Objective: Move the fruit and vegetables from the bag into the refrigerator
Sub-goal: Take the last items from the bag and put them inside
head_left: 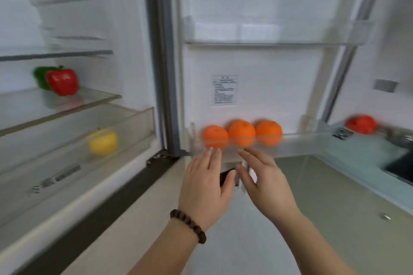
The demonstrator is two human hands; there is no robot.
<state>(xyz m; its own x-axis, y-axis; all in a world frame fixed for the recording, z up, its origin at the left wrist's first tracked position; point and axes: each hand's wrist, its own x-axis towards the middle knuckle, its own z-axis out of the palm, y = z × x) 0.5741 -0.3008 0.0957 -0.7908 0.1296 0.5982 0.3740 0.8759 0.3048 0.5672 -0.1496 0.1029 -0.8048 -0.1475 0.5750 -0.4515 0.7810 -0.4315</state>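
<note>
Currently both hands are empty, fingers straight and spread: left hand (pixel 206 182), right hand (pixel 267 179), just below the clear plastic door bin (pixel 301 140). Three round, glossy oranges (pixel 241 133) sit in the bin, just above the fingertips. Red bell pepper (pixel 63 81) and green pepper (pixel 41 76) on the glass shelf (pixel 26 107); yellow pepper (pixel 103 142) in the transparent drawer. Door label (pixel 224 90) unreadable.

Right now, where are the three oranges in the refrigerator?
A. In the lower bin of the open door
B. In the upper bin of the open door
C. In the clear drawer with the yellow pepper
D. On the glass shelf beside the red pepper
A: the three oranges sit side by side in the lower door bin, just above the two empty hands.
</note>
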